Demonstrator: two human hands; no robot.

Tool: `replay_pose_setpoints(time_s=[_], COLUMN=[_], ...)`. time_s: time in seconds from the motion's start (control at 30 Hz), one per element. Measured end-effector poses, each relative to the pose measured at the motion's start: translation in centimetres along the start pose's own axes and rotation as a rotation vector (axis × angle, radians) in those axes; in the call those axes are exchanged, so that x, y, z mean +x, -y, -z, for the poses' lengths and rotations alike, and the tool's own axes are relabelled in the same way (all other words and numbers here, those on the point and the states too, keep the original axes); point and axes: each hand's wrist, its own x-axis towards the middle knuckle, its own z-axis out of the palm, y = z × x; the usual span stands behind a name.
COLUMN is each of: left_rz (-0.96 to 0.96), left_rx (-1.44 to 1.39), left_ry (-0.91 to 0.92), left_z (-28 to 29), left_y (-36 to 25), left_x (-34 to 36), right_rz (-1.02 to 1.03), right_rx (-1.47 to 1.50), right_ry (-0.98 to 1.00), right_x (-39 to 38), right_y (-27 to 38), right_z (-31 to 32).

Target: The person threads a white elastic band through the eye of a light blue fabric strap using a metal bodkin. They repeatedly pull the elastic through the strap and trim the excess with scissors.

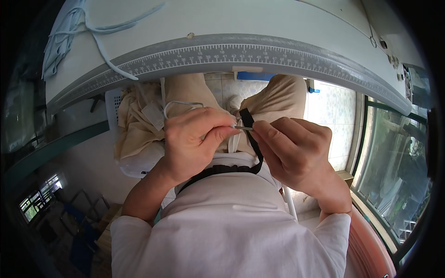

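Note:
My left hand is closed, thumb and forefinger pinched at a small pale tip. From behind that hand loops a pale cord, which seems to run into its grip. Facing it, my right hand pinches a thin metal rod-like tool, whose far end meets the left fingertips. Whether the tool is a needle, tweezers or a bodkin is too small to tell. Both hands are in front of my waist, above my lap, below the table edge. A black strap hangs by the right fingers.
A white table with a grey ruler edge crosses ahead. Pale blue fabric strips lie on its left, one hanging over the edge. Beige cloth fills a white basket at left. A window stands at right.

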Motion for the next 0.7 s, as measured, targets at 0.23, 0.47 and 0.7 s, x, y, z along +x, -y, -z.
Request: replay_pose_setpoints(time_s=[0.23,0.47,0.7], left_rz=[-0.031,-0.02,-0.026], left_rx=[0.056,0.048,0.041], left_ry=[0.008,0.008,0.012], left_z=[0.3,0.3,0.5], left_y=[0.3,0.4,0.6], left_x=[-0.3,-0.3,-0.1], right_rz=[-0.042,-0.072,-0.084], right_rx=[0.057,0.072,0.078], right_ry=[0.025,-0.003,0.001], right_x=[0.5,0.0,0.3], right_y=[0.1,-0.1,-0.1], right_z=[1.2,0.5,0.6])
